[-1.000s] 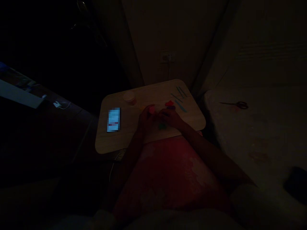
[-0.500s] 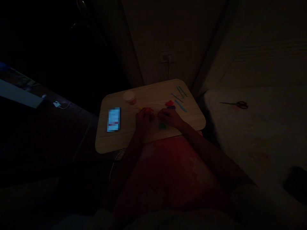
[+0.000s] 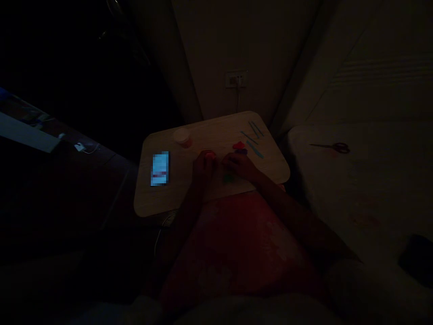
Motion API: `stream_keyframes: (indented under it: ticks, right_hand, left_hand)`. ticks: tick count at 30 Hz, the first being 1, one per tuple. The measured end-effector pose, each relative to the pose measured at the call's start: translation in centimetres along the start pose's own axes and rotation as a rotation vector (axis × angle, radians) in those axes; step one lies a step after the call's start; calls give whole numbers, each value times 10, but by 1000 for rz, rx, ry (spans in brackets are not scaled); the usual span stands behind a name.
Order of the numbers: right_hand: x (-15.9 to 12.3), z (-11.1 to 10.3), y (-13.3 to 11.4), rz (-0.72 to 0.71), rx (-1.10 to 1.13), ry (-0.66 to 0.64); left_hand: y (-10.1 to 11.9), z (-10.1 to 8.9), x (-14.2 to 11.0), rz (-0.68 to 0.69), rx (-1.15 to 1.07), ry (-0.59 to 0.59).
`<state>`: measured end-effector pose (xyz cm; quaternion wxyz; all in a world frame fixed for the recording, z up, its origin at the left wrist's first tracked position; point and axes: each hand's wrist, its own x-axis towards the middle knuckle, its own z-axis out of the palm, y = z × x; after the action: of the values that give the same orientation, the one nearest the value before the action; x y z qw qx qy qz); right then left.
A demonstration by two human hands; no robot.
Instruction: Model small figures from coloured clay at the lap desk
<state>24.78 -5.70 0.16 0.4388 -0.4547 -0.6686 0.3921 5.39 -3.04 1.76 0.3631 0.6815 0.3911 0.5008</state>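
The view is very dark. My left hand is closed around a lump of red modelling clay over the small wooden table. To its right, my right hand has its fingers bent together. Whatever they may hold is too dark to make out. Just beyond the right hand lie a red clay piece and a blue-purple clay piece, the latter partly covered by the hand. A green clay piece rests below it. Several blue modelling tools lie at the far right of the tabletop.
A lidded tub stands at the back left of the table, and a lit phone lies at the left. Scissors rest on a pale surface to the right. A plugged wall socket is behind the table.
My left hand has shifted slightly right and turned a little. A yellow bit beside it no longer shows. My right hand stays in nearly the same place.
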Motion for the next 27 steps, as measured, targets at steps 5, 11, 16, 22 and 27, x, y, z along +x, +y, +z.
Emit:
stream_keyframes:
  ticks: [5,11,16,22,27]
  right_hand:
    - [0,1,0,4,17,9]
    - [0,0,-1,11,19,-6]
    - [-1,0,0,14,16,5]
    - [1,2,4,-20,33,12]
    - [1,0,4,-20,15,6]
  left_hand:
    - [-2,-1,1,8,27,3]
    - [-6,3,1,-59,-72,32]
    - [-10,4,3,-107,-156,-27]
    - [-9,3,2,-91,-101,-44]
    - [-4,0,0,-49,-31,-71]
